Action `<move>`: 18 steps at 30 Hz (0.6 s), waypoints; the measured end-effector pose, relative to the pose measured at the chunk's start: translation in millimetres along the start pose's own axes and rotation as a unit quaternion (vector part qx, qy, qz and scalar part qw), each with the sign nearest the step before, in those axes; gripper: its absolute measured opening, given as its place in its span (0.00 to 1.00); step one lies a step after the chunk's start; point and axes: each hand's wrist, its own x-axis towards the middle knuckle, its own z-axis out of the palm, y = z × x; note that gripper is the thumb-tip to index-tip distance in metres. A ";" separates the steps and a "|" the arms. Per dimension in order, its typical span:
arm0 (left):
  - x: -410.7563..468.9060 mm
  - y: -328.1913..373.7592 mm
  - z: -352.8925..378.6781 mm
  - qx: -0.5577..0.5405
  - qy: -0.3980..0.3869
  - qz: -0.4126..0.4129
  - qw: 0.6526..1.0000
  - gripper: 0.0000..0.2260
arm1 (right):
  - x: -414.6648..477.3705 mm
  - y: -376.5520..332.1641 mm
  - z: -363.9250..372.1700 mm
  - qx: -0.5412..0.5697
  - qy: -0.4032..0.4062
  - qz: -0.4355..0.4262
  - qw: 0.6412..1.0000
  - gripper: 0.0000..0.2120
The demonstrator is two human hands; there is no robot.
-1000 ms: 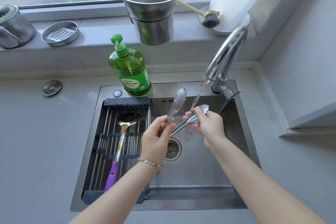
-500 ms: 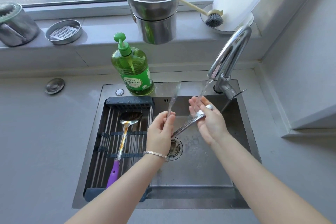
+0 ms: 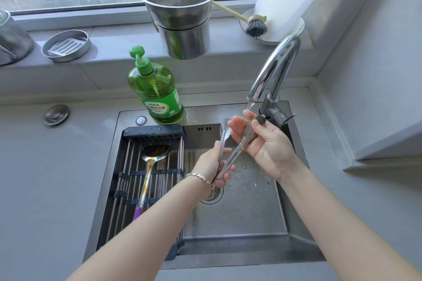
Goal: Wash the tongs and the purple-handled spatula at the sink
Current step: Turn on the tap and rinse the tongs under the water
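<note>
Left hand [image 3: 213,164] stayed clamped on tongs [image 3: 230,155] hinge end. Right hand [image 3: 266,143], open-palmed, had slid up under faucet stream, cupping one arm's tip: rinse ongoing. Spatula [image 3: 148,173] left of hands, unwashed.

Grey counter [image 3: 34,189] around steel sink [image 3: 251,223]. On counter left of sink: round metal cap [image 3: 56,114]. Soap bottle [image 3: 157,93] upright on sink's back rim, small round button [image 3: 141,120] just beside it; tap [image 3: 271,89] rises from rim at right. Rack [image 3: 137,180] spans sink's left half; spatula [image 3: 148,171] lies on rack, bowl toward rear, purple handle toward front. Drain [image 3: 212,194] in basin floor. Sill [image 3: 109,45] behind: round tin [image 3: 66,45], stacked steel pots [image 3: 182,18], brush [image 3: 253,24] in dish.
</note>
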 end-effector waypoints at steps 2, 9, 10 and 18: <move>-4.9 -2.5 -1.7 -0.007 -0.036 -0.011 0.999 0.20 | 5.8 2.5 1.0 0.000 0.045 0.005 0.999 0.10; -14.6 -13.6 -9.5 0.025 -0.038 -0.007 0.999 0.12 | 22.0 28.3 2.6 -0.072 0.158 0.063 0.983 0.18; -14.7 -13.6 -11.0 0.010 -0.036 -0.013 0.999 0.14 | 21.1 33.2 3.1 -0.072 0.135 0.065 0.986 0.17; -14.8 -12.8 -11.3 0.011 -0.011 0.027 1.000 0.13 | 27.3 31.0 0.0 -0.126 0.145 0.080 0.978 0.09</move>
